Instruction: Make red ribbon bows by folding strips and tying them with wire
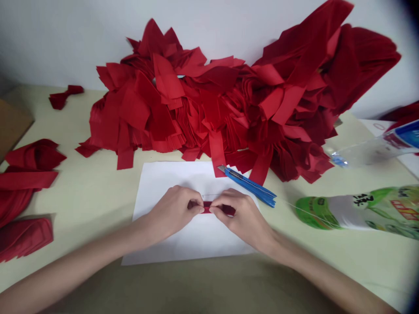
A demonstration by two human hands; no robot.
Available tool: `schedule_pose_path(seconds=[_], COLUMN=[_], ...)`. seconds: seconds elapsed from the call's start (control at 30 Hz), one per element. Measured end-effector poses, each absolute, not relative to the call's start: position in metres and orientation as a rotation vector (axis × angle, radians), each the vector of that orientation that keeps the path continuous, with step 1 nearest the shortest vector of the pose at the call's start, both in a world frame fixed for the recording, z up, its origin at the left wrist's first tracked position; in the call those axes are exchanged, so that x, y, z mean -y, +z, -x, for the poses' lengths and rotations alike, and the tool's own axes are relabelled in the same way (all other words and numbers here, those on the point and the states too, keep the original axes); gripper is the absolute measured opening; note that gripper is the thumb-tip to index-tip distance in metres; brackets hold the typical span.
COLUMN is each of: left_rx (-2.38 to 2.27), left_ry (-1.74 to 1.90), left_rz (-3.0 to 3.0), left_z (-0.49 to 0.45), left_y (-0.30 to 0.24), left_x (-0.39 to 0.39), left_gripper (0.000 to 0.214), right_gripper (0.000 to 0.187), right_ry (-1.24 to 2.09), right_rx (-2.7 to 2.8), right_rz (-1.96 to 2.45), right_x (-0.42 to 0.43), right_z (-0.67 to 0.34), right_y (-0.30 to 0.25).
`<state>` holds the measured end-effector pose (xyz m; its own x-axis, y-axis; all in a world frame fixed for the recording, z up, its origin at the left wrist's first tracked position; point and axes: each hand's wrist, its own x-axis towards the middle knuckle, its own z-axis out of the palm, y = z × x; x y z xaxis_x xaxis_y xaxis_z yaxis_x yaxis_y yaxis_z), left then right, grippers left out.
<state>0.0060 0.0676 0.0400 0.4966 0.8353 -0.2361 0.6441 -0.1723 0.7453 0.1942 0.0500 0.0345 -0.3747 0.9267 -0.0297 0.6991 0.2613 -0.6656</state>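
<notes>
A short strip of red fabric (207, 207) lies low over a white sheet of paper (170, 244). My left hand (178, 207) pinches the strip between thumb and forefinger on one side. On the other side my right hand (237, 209) pinches it the same way, a small gap from the left fingertips. Most of the strip is hidden by my fingers. A thin dark line shows on the paper just beyond them. Just past my right hand, a blue utility knife (250, 185) lies slantwise across the paper's corner, its tip over a red strip.
A large heap of red fabric strips (196, 104) runs along the wall. More red pieces (22, 187) lie at the left, near a cardboard box (13, 122). A green-and-white wrapped cone or bottle (360, 207) with white thread and a clear plastic bottle (369, 150) lie at the right.
</notes>
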Motion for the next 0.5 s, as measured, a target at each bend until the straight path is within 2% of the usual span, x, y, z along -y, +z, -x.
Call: schedule_pose_path(seconds=[0.5], left_rx=[-1.202], left_ry=[0.193], left_rz=[-2.029], left_z=[-0.013], left_y=[0.042], left_x=[-0.090], left_gripper=[0.019], right_gripper=[0.013], right_ry=[0.894], right_rx=[2.104], right_rz=[1.600], right_x=[-0.059], right_z=[-0.193], right_y=[0.033])
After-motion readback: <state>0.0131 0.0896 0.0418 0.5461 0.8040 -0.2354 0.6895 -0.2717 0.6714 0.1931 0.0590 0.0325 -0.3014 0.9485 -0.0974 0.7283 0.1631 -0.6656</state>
